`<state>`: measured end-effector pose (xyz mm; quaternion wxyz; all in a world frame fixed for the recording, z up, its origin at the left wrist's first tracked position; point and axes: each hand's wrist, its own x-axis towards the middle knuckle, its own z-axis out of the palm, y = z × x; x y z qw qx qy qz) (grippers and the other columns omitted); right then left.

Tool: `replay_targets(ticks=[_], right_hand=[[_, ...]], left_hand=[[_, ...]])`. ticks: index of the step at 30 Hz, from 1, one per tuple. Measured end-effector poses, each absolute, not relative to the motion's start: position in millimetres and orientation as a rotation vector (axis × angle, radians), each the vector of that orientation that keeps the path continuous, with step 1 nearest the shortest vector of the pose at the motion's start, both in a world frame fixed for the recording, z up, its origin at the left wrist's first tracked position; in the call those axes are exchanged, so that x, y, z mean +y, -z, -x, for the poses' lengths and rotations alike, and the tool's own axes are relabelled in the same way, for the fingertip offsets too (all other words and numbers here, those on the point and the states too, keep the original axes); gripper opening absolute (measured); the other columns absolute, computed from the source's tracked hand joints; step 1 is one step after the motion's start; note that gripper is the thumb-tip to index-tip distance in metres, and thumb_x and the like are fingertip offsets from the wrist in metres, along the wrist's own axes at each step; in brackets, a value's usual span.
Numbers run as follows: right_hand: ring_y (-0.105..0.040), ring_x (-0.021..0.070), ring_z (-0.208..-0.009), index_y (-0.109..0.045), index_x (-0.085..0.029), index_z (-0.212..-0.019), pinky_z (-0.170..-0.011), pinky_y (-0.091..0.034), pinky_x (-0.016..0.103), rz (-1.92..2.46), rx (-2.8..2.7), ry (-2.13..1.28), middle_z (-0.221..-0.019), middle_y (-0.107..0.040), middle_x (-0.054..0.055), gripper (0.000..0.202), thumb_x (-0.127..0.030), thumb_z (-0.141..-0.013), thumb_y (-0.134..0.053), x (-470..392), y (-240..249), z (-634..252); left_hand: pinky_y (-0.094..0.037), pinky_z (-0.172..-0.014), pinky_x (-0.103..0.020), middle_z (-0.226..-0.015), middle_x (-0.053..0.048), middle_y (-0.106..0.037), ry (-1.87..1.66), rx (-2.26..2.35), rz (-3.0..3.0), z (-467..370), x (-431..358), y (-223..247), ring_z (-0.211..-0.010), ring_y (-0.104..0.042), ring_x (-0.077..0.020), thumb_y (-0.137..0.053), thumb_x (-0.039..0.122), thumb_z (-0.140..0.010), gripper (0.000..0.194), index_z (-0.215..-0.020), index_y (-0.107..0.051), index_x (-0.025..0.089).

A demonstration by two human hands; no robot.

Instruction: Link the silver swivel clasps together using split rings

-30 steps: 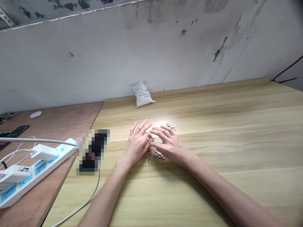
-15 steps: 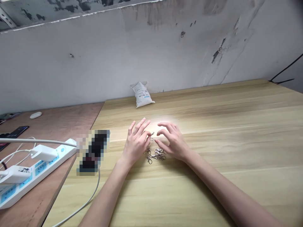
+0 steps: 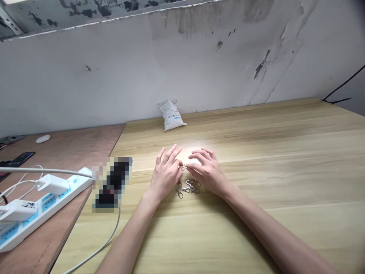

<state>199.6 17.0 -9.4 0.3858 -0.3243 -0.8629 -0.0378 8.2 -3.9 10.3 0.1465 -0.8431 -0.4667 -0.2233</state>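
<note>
Between my two hands is a small metal clasp with a ring (image 3: 184, 167). My left hand (image 3: 167, 171) pinches it between thumb and index finger, the other fingers spread. From the other side, my right hand (image 3: 205, 170) has its thumb and index fingertips together at the clasp's right end. Just below the hands, several silver lobster clasps (image 3: 187, 188) lie in a loose pile on the light wooden table (image 3: 256, 171). The fingertips partly hide the clasp.
A white plastic packet (image 3: 172, 116) lies near the wall. To the left are a pixelated object (image 3: 112, 184), a white cable (image 3: 110, 238) and a power strip (image 3: 51, 201) with plugs. A white oval object (image 3: 43, 139) sits farther back.
My right hand has moved left, and its thumb and index finger have closed at the clasp held by my left hand. The view has tilted slightly.
</note>
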Motion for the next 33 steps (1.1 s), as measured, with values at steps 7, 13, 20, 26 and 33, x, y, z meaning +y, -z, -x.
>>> replay_targets(ticks=[7,13,20,26,33], right_hand=[[-0.058,0.0201,-0.103,-0.068,-0.022,-0.098,-0.103,-0.038,0.044,0.753,-2.206,0.189,-0.099,-0.069,0.005,0.016,-0.015,-0.091,-0.056,12,5,-195],[-0.057,0.0204,-0.105,-0.068,-0.021,-0.102,-0.105,-0.036,0.043,0.774,-2.204,0.223,-0.100,-0.069,0.005,0.018,-0.014,-0.091,-0.055,9,6,-191],[-0.058,0.0219,-0.105,-0.069,-0.021,-0.095,-0.106,-0.034,0.045,0.889,-2.181,0.230,-0.103,-0.069,0.006,0.016,-0.016,-0.091,-0.054,2,5,-177],[-0.057,0.0213,-0.100,-0.070,-0.022,-0.092,-0.103,-0.035,0.043,0.929,-2.167,0.193,-0.102,-0.068,0.007,0.015,-0.016,-0.090,-0.056,8,5,-184],[-0.056,0.0231,-0.094,-0.073,-0.023,-0.088,-0.088,-0.040,0.042,1.114,-2.228,0.163,-0.102,-0.065,0.009,0.014,-0.020,-0.090,-0.059,37,11,-227]], left_hand=[[-0.030,-0.116,-0.052,-0.139,-0.008,-0.056,0.628,-1.389,2.432,-9,-4,-10,-0.138,-0.042,-0.0256,-0.048,0.015,-0.092,0.017,-0.087,-0.063,0.019],[-0.029,-0.116,-0.053,-0.137,-0.009,-0.056,0.671,-1.449,2.462,-8,-3,-7,-0.139,-0.040,-0.0260,-0.045,0.016,-0.095,0.017,-0.090,-0.061,0.018],[-0.032,-0.113,-0.056,-0.135,-0.012,-0.054,0.809,-1.627,2.530,-6,-2,-3,-0.141,-0.035,-0.0277,-0.040,0.016,-0.096,0.017,-0.097,-0.057,0.018],[-0.032,-0.112,-0.055,-0.132,-0.011,-0.056,0.817,-1.581,2.495,-3,-1,-10,-0.140,-0.036,-0.0279,-0.045,0.017,-0.094,0.015,-0.096,-0.060,0.020],[-0.034,-0.112,-0.055,-0.126,-0.011,-0.061,0.535,-1.491,2.463,20,8,-10,-0.135,-0.043,-0.0305,-0.055,0.013,-0.084,0.012,-0.079,-0.064,0.019]])
